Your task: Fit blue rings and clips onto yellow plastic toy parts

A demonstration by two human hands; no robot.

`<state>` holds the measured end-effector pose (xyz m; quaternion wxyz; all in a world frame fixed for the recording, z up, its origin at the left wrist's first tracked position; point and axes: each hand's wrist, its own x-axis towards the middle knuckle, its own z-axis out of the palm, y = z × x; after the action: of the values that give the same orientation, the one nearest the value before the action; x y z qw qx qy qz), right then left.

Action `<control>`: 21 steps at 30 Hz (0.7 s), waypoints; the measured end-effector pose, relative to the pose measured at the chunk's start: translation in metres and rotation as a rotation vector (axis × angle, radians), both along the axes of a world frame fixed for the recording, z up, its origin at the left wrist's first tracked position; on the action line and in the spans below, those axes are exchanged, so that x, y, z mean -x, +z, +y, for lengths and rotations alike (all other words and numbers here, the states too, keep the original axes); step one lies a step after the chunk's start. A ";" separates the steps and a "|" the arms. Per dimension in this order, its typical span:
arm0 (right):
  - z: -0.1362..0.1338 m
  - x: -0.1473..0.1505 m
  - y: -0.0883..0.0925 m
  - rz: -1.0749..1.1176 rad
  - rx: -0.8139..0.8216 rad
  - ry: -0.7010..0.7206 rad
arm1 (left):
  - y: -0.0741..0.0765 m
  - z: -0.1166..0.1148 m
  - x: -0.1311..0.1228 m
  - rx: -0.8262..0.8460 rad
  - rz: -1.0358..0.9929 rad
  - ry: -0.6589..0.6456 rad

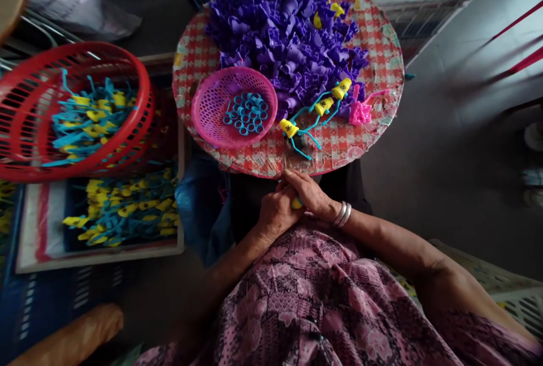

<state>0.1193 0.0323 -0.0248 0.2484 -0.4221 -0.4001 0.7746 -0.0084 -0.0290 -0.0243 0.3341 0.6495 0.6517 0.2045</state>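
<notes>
My left hand [275, 210] and my right hand [309, 192] are closed together just below the near edge of a round checkered tray [373, 55], both gripping a small yellow piece [296, 203] that mostly hides between the fingers. The right wrist wears silver bangles [341, 214]. On the tray lie a heap of purple plastic parts [288, 32], a pink basket [212, 107] holding several small blue rings [248, 112], three yellow-and-blue assembled toys [316, 111], and a pink plastic piece [360, 111].
A red basket [25, 123] at the left holds several yellow-and-blue assembled pieces. Below it a white-rimmed crate [102, 253] holds more. White crates [428, 9] stand behind the tray at the right. Grey floor lies to the right.
</notes>
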 end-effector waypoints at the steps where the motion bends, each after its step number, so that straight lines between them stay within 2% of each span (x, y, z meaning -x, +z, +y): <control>1: -0.001 0.001 0.000 0.010 0.068 -0.038 | 0.002 0.002 0.000 0.015 -0.016 0.000; 5: 0.003 -0.001 0.004 0.188 0.363 -0.117 | 0.017 0.011 0.008 0.065 -0.184 -0.001; 8: 0.008 -0.007 0.005 0.311 0.502 -0.115 | 0.028 0.015 0.014 0.099 -0.298 0.071; 15: -0.004 -0.008 -0.013 0.322 0.556 -0.178 | 0.042 0.015 0.016 0.144 -0.338 0.206; 21: -0.014 -0.003 -0.014 0.295 0.554 -0.126 | 0.041 0.017 0.022 0.142 -0.336 0.232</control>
<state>0.1222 0.0188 -0.0388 0.2267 -0.3806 -0.1064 0.8902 -0.0303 -0.0124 0.0168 0.4573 0.5017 0.6699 0.3005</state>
